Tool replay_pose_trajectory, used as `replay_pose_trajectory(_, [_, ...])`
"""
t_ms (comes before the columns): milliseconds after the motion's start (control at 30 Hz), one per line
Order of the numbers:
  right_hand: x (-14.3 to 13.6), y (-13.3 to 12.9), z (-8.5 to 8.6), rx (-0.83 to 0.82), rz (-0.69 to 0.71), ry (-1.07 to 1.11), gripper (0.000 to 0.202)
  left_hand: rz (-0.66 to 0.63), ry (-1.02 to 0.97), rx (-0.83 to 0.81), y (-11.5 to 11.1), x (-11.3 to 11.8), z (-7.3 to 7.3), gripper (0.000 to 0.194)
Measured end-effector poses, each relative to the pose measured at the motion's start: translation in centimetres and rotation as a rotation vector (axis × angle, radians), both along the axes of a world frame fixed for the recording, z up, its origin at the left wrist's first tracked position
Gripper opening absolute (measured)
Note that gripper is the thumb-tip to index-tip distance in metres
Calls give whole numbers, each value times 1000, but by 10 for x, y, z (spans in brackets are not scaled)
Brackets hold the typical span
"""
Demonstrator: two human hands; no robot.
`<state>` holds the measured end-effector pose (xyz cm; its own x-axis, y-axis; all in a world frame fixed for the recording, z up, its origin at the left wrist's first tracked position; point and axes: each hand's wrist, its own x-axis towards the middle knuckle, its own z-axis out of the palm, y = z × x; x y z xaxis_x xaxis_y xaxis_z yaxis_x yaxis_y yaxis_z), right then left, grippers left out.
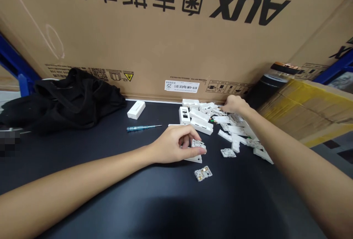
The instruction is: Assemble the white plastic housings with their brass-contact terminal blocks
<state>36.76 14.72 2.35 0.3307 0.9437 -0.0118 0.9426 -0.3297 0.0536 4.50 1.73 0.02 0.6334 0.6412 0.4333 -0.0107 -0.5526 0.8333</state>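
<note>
My left hand (176, 143) pinches a small white plastic part (198, 143) between thumb and fingers, low over the dark table. Beneath that hand lies a larger flat white piece (196, 159), mostly covered by it. A white part with brass-coloured metal contacts (203, 173) rests just in front. My right hand (235, 104) reaches to the back of a pile of white plastic housings and covers (201, 125). Its fingertips are bent down among the pieces, and what they grip is hidden. Another small white part (228, 153) lies apart, between the pile and the table's front.
A blue screwdriver (143, 128) and a closed white casing (136, 110) lie left of the pile. Black cloth (71, 99) is heaped at the far left. A large cardboard box (138, 47) walls off the back. A dark cylinder (268, 84) and a taped carton (309, 106) stand at right.
</note>
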Motion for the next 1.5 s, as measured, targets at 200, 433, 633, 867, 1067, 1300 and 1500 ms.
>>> replay_pose_trajectory(200, [-3, -9, 16, 91, 63, 22, 36, 13, -1, 3, -1, 0, -1, 28])
replay_pose_trajectory(433, [-37, -80, 51, 301, 317, 456, 13, 24, -20, 51, -3, -2, 1, 25])
replay_pose_trajectory(633, [-91, -157, 43, 273, 599, 1109, 23, 49, -15, 122, -4, -2, -1, 25])
replay_pose_trajectory(867, [-100, -175, 32, 170, 821, 1209, 21, 63, -46, 194, -4, -3, -5, 27])
replay_pose_trajectory(1067, [-101, -182, 34, 245, 887, 1164, 17, 66, -49, 194, -4, -4, -4, 28])
replay_pose_trajectory(1300, [-105, -184, 34, 294, 860, 1070, 11, 40, -78, 176, -3, -3, -3, 28])
replay_pose_trajectory(1500, [-107, -184, 30, 296, 856, 952, 7, 62, -102, 164, -4, -3, -4, 28])
